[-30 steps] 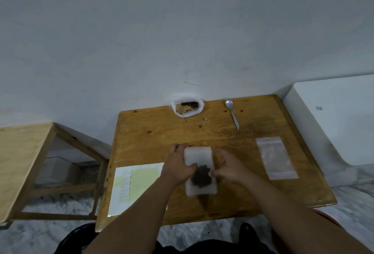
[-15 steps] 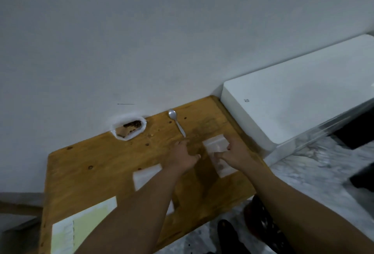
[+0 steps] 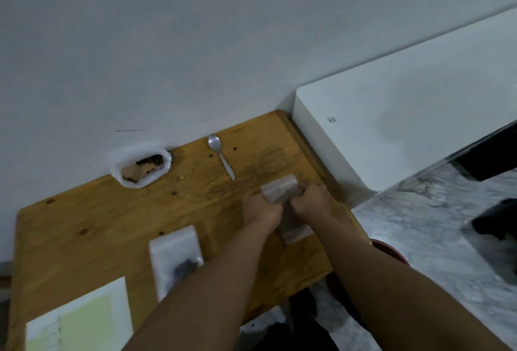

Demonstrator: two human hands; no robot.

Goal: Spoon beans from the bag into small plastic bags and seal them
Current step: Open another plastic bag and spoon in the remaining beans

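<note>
Both of my hands had a grip on the small clear plastic bag (image 3: 281,189) near the right edge of the wooden bench (image 3: 98,219). My left hand (image 3: 261,210) had its fingers curled round the bag's left side. My right hand (image 3: 310,200) was curled round its right side. Both hands were knuckles up and close together over the bag's middle. The bag's far end stuck out beyond my knuckles and its near end showed between my wrists. Whether it lay flat on the wood or was lifted a little, I could not tell.

Left of my left forearm, a second small plastic bag (image 3: 174,250) lay flat on the bench, apart from my hands. It held a clump of dark beans (image 3: 186,266) in its near half, and my arm covered its near corner. A pale sheet of paper (image 3: 81,320), white with a yellow-green panel, lay at the near left corner.

Farther off, a metal spoon (image 3: 221,156) lay by itself on the wood, bowl toward the wall and handle toward me. The rolled-down white bag (image 3: 116,169) stood open against the grey wall (image 3: 195,43) at the back of the bench, with more beans showing inside it. A few loose beans were scattered on the wood between that bag and the spoon.

A large white box (image 3: 405,115) stood just beside the bench on the right, and grey marble floor (image 3: 433,233) showed below it.
</note>
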